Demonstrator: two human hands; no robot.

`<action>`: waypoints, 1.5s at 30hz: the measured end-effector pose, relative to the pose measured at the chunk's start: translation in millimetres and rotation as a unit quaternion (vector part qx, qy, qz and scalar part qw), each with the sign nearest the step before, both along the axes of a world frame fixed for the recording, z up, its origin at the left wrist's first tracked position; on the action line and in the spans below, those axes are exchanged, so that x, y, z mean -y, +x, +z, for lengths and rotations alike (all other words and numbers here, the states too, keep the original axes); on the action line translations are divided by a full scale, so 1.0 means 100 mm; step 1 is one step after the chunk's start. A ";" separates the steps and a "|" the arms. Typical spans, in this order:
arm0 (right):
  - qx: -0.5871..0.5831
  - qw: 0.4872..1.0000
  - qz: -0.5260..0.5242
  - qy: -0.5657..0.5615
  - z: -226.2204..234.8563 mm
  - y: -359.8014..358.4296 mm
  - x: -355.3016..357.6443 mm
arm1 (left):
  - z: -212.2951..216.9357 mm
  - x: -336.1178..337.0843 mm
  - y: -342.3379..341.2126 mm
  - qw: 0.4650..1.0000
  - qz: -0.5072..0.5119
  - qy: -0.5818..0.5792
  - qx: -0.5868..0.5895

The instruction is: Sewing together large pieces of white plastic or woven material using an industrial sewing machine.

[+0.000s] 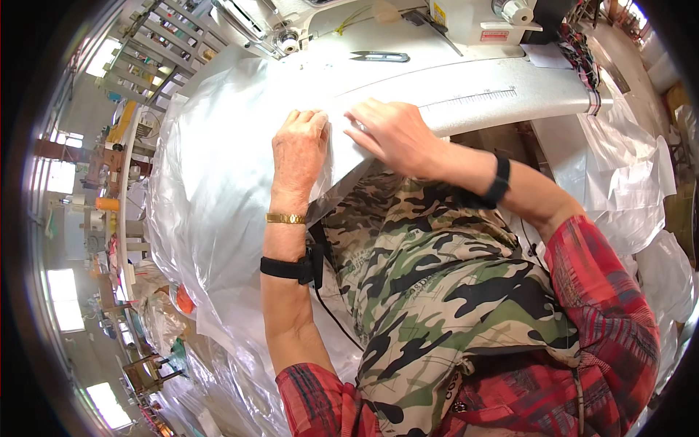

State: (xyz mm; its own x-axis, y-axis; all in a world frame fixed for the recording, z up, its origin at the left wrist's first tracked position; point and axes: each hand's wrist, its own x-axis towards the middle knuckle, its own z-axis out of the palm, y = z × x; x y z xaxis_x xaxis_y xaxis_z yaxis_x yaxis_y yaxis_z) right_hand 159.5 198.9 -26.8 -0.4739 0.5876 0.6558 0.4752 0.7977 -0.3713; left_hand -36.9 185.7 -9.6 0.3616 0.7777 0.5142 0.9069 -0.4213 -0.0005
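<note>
A large translucent white plastic sheet [218, 146] spreads over the left of the sewing table [466, 80] and hangs down beside my left arm. My left hand [298, 153] is closed at the sheet's right edge, pinching it between thumb and fingers. Just to its right, above the table's front edge, my right hand [400, 138] has its fingers curled in toward the thumb. Whatever lies between those fingertips is too small to make out. A small gap separates the two hands. Dark-handled thread snips [378, 56] rest on the table beyond them.
A white sewing machine [473, 22] stands at the back, its needle end [284, 40] at the upper left. Bundled wires [579, 62] run down by the table's right end. More plastic sheeting [619, 175] hangs at right. An orange thread cone [108, 205] stands far left.
</note>
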 end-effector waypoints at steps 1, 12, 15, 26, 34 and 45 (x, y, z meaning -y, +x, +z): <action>-0.003 1.000 0.003 -0.004 -0.02 0.09 0.13 | 0.00 0.01 0.00 1.000 0.000 0.004 -0.009; -0.248 0.766 0.068 -0.589 -0.16 -0.05 0.36 | 0.02 0.05 0.06 0.999 -0.025 0.035 0.004; -0.271 0.753 0.093 -0.592 -0.11 -0.11 0.32 | 0.05 0.08 0.08 1.000 -0.022 0.018 -0.007; 0.191 0.981 -0.037 -0.022 0.13 -0.03 0.36 | 0.01 0.18 0.13 1.000 0.000 0.024 -0.010; 0.228 0.965 0.056 0.116 0.08 -0.01 0.13 | 0.03 0.25 0.05 0.997 -0.032 -0.028 0.060; 0.267 0.943 0.102 0.172 0.08 0.09 0.00 | -0.09 0.37 0.10 0.991 -0.052 -0.030 0.118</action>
State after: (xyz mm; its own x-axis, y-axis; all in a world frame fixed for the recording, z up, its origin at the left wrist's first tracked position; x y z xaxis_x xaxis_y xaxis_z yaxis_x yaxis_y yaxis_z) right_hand 168.8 199.3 -18.8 -0.8706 0.2447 0.4269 0.3445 0.9225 0.1739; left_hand -27.2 148.6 -18.2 0.3160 0.7740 0.5487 0.8304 -0.5054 0.2347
